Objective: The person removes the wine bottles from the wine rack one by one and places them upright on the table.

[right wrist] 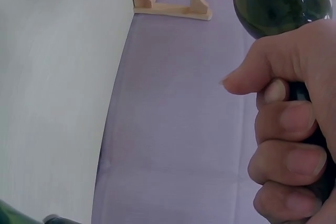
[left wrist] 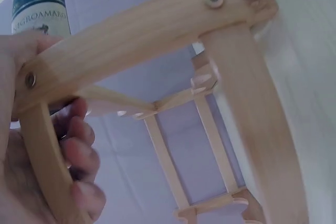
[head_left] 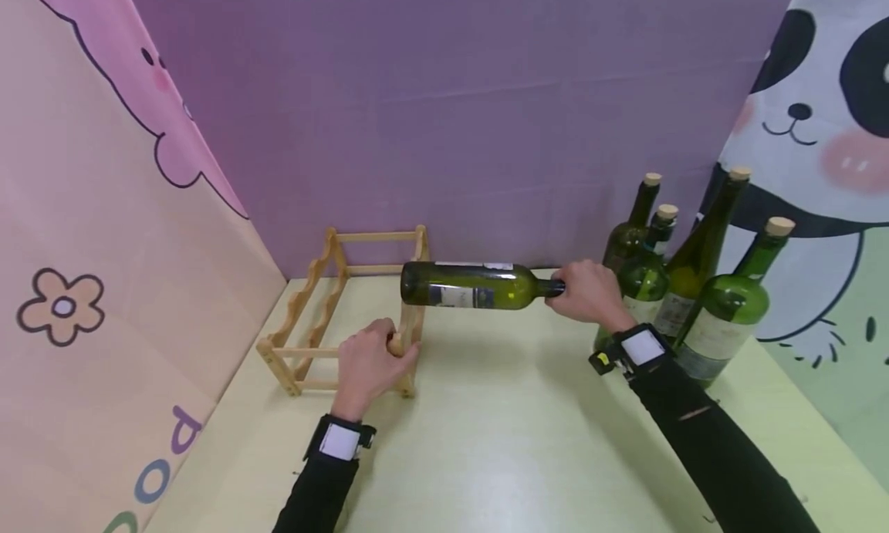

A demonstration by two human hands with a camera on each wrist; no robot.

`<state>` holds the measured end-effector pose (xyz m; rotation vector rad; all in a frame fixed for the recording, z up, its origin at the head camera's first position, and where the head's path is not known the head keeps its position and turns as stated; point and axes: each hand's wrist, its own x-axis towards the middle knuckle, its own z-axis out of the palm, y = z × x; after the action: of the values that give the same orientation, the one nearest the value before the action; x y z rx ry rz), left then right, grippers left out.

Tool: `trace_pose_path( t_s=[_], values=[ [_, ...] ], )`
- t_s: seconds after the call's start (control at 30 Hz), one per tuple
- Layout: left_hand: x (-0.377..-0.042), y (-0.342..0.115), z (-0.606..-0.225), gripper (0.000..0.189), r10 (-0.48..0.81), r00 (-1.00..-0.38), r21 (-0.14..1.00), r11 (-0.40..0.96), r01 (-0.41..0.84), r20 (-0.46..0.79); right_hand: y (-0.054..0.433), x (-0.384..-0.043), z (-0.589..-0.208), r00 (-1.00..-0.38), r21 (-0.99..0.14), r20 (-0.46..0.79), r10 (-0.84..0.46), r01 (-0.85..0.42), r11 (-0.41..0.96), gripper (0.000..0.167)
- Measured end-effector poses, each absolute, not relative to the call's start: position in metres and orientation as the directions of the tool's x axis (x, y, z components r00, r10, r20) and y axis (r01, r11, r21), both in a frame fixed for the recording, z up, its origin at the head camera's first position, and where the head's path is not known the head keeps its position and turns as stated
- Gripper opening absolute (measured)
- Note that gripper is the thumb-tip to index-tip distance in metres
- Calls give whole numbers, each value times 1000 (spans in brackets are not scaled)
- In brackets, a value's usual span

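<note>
My right hand (head_left: 589, 292) grips a green wine bottle (head_left: 517, 288) by its neck. The bottle lies level in the air, its base over the right end of a wooden wine rack (head_left: 305, 352). In the right wrist view, the fingers wrap round the dark neck below the bottle's shoulder (right wrist: 281, 3). My left hand (head_left: 370, 365) holds the rack's near top rail at its right corner. The left wrist view has those fingers (left wrist: 84, 156) curled round the wooden bar (left wrist: 44, 150). Part of the held bottle's label (left wrist: 41, 17) shows behind that hand.
Several corked wine bottles (head_left: 718, 325) stand upright at the right, close behind my right wrist. A purple cloth backdrop (head_left: 472, 132) hangs along the table's far edge. Printed cloths (head_left: 139, 232) line both sides. The pale table (head_left: 486, 440) stretches between rack and bottles.
</note>
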<state>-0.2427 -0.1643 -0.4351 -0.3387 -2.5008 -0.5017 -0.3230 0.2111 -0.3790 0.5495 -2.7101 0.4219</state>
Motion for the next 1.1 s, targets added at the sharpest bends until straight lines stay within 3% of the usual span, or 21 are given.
trace_pose_path(
  t_s=[0.1,0.27,0.57,0.8,1.1],
  values=[
    [-242,-167,-431,45,124,-830,320,884,341,544,212,-319,-377,-867,-224,381,-322,-424,877,35],
    [-241,-168,-422,68,130,-832,353,862,364,540,216,-314,-375,-873,-229,374,-313,-414,881,35],
    [-240,-161,-400,105,203,-722,305,807,506,661,219,-305,-375,-858,-230,390,-335,-443,867,37],
    [-235,-149,-381,117,270,-673,263,772,579,688,218,-297,-373,-853,-218,400,-336,-445,869,37],
    [-228,-128,-362,132,404,-579,68,777,625,708,215,-278,-368,-856,-241,374,-357,-462,854,36]
  ],
)
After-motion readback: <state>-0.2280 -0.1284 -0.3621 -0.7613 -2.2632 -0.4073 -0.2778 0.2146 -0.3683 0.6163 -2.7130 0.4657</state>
